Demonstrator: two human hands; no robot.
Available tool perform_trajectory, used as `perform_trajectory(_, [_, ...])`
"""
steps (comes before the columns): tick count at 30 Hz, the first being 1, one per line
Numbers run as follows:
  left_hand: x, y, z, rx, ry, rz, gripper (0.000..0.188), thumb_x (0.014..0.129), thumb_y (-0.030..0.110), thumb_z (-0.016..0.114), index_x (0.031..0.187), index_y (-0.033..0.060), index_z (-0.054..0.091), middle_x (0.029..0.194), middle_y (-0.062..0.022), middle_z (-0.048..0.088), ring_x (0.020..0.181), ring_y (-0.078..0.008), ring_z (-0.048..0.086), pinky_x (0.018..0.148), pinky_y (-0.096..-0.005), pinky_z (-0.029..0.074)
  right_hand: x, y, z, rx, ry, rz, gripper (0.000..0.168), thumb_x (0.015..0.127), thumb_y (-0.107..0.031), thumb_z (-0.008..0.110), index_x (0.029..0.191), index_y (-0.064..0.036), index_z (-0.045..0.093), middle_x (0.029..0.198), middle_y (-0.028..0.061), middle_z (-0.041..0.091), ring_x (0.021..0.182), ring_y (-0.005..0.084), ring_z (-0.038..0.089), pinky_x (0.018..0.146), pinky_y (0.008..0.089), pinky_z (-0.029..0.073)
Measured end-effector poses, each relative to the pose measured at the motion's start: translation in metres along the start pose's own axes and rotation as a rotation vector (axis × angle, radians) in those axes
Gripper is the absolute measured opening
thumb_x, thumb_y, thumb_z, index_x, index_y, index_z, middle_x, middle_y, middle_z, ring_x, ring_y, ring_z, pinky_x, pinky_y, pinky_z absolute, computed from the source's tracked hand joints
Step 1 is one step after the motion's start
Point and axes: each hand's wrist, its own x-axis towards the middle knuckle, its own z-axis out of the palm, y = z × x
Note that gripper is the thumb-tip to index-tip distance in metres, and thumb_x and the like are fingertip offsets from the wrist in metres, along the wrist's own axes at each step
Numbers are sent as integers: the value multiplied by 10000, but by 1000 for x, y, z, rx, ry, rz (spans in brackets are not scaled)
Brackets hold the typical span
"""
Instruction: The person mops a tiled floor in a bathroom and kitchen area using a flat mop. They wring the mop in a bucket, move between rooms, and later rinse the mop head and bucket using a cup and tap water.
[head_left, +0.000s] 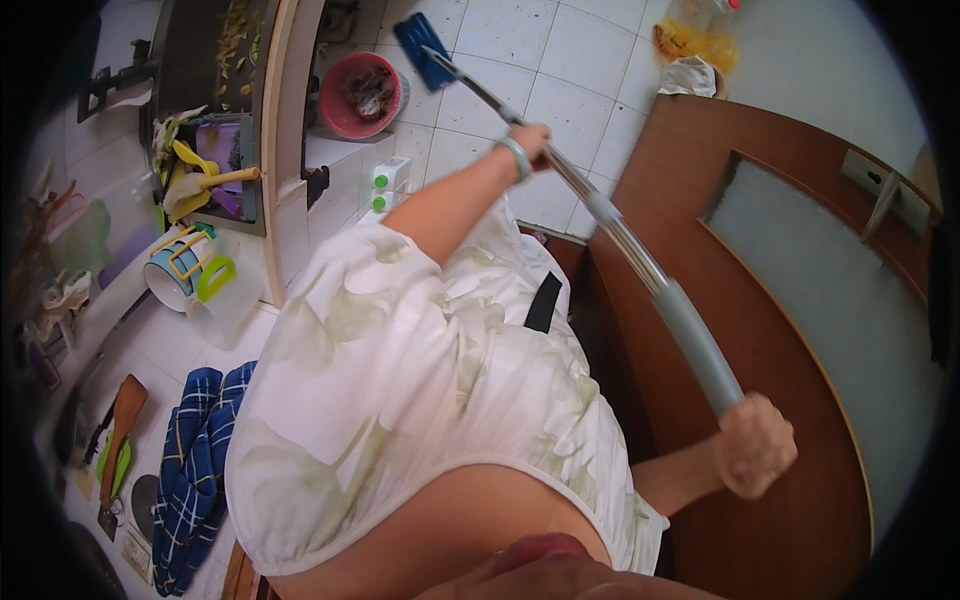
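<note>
A mop with a blue flat head (424, 51) and a metal pole with grey grips runs slantwise across the view. My left hand (531, 148), with a pale green bangle at its wrist, is closed around the middle of the pole. Around the grey grip at the pole's upper end, my right hand (756, 446) is wrapped, slightly blurred. The mop head lies at the tiled floor (510, 34), near a red-rimmed bin (361, 95) that holds rubbish.
Two green-capped bottles (390, 184) stand left of my left forearm. At right is a brown wooden door (645, 195) with a glazed panel. A counter at left bears mugs (172, 274), a blue checked cloth (191, 465) and a wooden spatula (127, 405). Bags lie beyond the door.
</note>
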Motion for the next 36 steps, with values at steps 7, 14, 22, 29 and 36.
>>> perform_trajectory(7, [-81, -41, 59, -377, -218, -113, 74, 741, 87, 491, 719, 34, 444, 632, -107, 503, 632, -250, 555, 618, -405, 490, 2, -65, -16, -33, -135, -139, 195, 519, 33, 485, 399, -105, 417, 339, -4, 393, 279, 95, 415, 349, 182, 373])
perform_trajectory(14, [-55, 43, 9, -663, -383, 125, 125, 680, 123, 491, 598, 33, 464, 590, -124, 516, 617, -243, 512, 631, -362, 446, 59, -22, -12, -43, -243, -101, 109, 723, -69, 628, 668, -103, 541, 472, -22, 531, 428, 93, 543, 556, 265, 488])
perform_trajectory(22, [28, 139, -104, -577, 29, 301, 69, 626, 48, 468, 565, 26, 443, 578, -119, 497, 579, -241, 491, 607, -337, 449, 137, 123, 28, 261, -366, 81, 35, 636, -48, 468, 653, -59, 497, 466, 36, 473, 373, 158, 430, 448, 307, 376])
perform_trajectory(29, [50, 137, -116, -395, 13, 131, 63, 663, -11, 386, 715, 7, 355, 604, -126, 434, 522, -219, 476, 469, -317, 455, 114, 106, 51, 78, -296, 44, 31, 647, -58, 466, 636, -36, 485, 471, 43, 462, 365, 158, 416, 448, 316, 386])
perform_trajectory(36, [20, 89, 9, -201, 209, -30, 191, 736, -10, 373, 920, -46, 338, 734, -215, 514, 545, -272, 530, 368, -342, 415, 69, 41, 6, -155, 185, 0, 140, 778, -168, 437, 655, -116, 393, 446, -30, 318, 398, 102, 346, 608, 297, 399])
